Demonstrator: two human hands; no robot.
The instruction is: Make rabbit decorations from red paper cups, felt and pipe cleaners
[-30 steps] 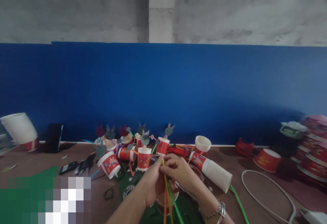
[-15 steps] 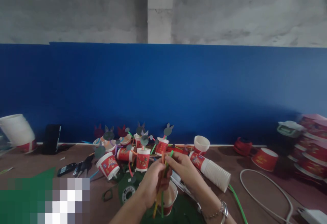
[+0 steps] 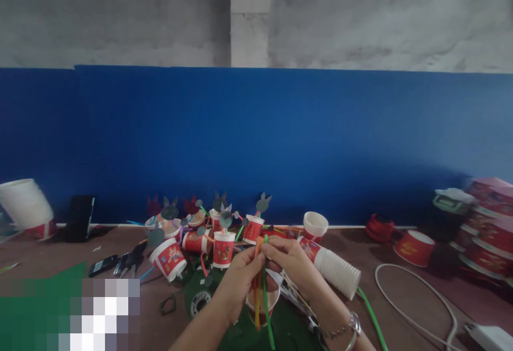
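Orange and yellow strips [image 3: 257, 300] hang down from the fingers of my left hand [image 3: 240, 275], which is closed on them. A green strip [image 3: 267, 308] hangs just to the right, pinched by my right hand [image 3: 286, 260]. The fingertips of both hands meet near the strips' upper ends. Below and behind the strips stands an open paper cup [image 3: 271, 300] on a green surface. Just beyond my hands, a red cup [image 3: 223, 249] bears a grey round head with ears.
More decorated cups [image 3: 168, 259] crowd the left centre. A stack of nested cups [image 3: 339, 272] lies right of my hands, near a white cable [image 3: 417, 316]. Keys [image 3: 132, 260] and a black phone [image 3: 81, 218] are at left. Red tubs [image 3: 487, 255] stand far right.
The green strip has separated from the orange and yellow ones and now hangs to their right. The strips hang more upright, and my left hand has shifted slightly.
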